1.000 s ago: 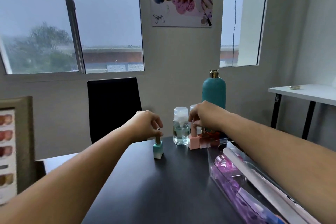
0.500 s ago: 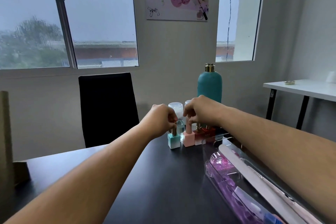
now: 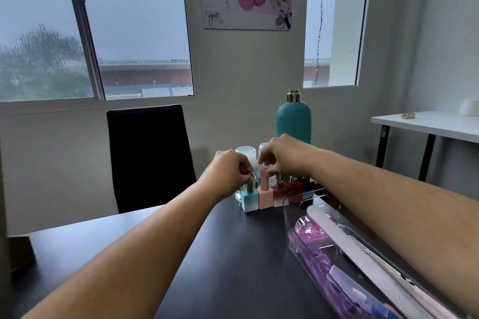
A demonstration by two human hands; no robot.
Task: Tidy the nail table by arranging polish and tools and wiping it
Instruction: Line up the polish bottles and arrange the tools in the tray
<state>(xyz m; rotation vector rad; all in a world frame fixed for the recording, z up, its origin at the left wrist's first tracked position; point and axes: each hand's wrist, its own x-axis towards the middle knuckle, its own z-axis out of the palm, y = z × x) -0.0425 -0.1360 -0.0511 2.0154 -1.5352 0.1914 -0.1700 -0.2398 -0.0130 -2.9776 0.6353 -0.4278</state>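
Note:
A row of square nail polish bottles stands at the far side of the dark table (image 3: 233, 261). My left hand (image 3: 229, 172) pinches the gold cap of the teal polish bottle (image 3: 249, 201), which stands at the row's left end against the pink polish bottle (image 3: 265, 198). My right hand (image 3: 281, 156) pinches the pink bottle's cap. To the right follow a coral bottle (image 3: 279, 193) and a red bottle (image 3: 294, 186). A clear tray (image 3: 305, 215) at the right holds a long nail file (image 3: 363, 254) and purple tools (image 3: 318, 246).
Behind the row stand two clear pump bottles (image 3: 245, 154) and a tall teal bottle (image 3: 293, 122). A black chair (image 3: 150, 155) faces the table's far edge. A white side table (image 3: 427, 124) stands at the right. A brown frame edge (image 3: 15, 254) shows at the left.
My left hand has carried the teal bottle rightward from the open table to the pink bottle's side. My right hand has stayed on the pink bottle's cap. The view has shifted right.

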